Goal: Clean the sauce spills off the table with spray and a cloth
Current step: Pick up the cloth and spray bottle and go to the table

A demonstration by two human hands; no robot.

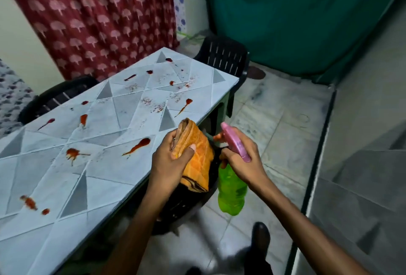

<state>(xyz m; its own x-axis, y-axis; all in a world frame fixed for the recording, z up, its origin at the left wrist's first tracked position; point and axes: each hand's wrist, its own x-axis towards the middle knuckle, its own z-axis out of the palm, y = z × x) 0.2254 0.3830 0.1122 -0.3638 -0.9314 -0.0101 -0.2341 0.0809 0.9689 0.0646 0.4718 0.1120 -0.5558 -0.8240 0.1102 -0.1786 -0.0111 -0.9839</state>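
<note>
Left hand [173, 156] grips a folded orange cloth [198, 149], fingers curled round its upper fold, thumb pressed across the face. Right hand [239, 157] is clamped round the neck of the spray bottle [230, 189]: the green body hangs below the fist, the pink spray head [235, 140] stands above it, and the nozzle points left at the cloth. Nozzle sits just beside the cloth; contact cannot be told. Both items are held in the air off the right edge of the table [44, 182], over a dark plastic chair [186, 206] tucked under that edge. One dark shoe [260, 237] on the pale tiled floor [274, 121], blurred. Tabletop is light grey with a raised triangle pattern. Sauce spills [138, 146] are red-orange, scattered along its whole length: a pair of blobs at the near left, a splatter and a long streak level with the cloth, more drops and streaks further up, one at the far corner. Fine reddish speckling [153, 105] across the middle-to-far panels. Second dark chair [59, 94] at the left side, third chair [222, 55] at the far end. Behind the table: maroon printed curtain [87, 22]; to its right, a green sheet [307, 22] hanging to the floor.
</note>
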